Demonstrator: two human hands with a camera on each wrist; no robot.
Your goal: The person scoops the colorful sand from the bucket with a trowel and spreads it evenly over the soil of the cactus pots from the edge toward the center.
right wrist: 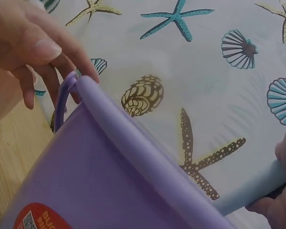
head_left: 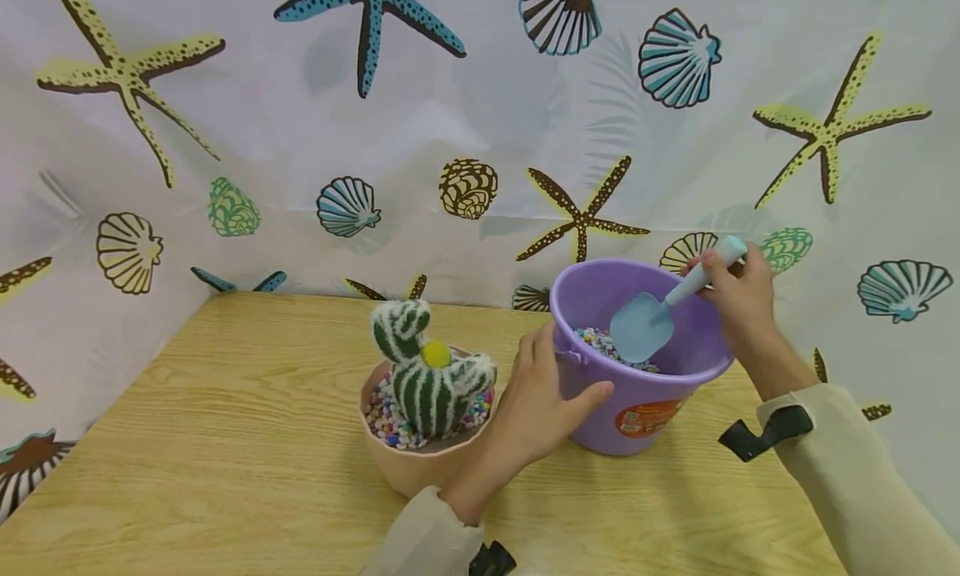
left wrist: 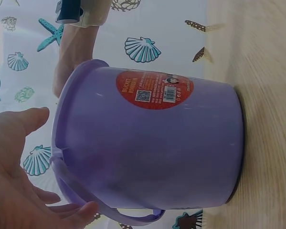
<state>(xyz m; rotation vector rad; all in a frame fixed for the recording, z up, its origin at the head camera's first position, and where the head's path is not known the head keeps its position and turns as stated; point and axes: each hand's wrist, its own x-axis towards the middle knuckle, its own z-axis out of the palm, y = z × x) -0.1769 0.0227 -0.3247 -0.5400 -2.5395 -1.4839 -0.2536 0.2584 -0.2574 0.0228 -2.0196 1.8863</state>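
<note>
My right hand [head_left: 742, 297] grips the handle of a light blue toy shovel [head_left: 641, 328], its blade tilted down inside a purple bucket [head_left: 592, 401]. Small multicoloured pebbles [head_left: 596, 339] lie at the bottom of the bucket, partly hidden by the blade. Beside the bucket's near left rim is my left hand [head_left: 536, 397], thumb spread and fingers loosely bent around the outside by the bucket handle [left wrist: 88, 193]. Whether those fingers touch the bucket I cannot tell. In the right wrist view the shovel handle [right wrist: 252, 188] shows above the rim, with the blade hidden.
Left of the bucket, a crocheted cactus [head_left: 427, 397] with a yellow ball stands among coloured pebbles in a peach pot [head_left: 408, 468], partly behind my left forearm. Both containers are on a wooden table [head_left: 225, 443]. A sheet printed with starfish and shells [head_left: 487, 126] hangs behind.
</note>
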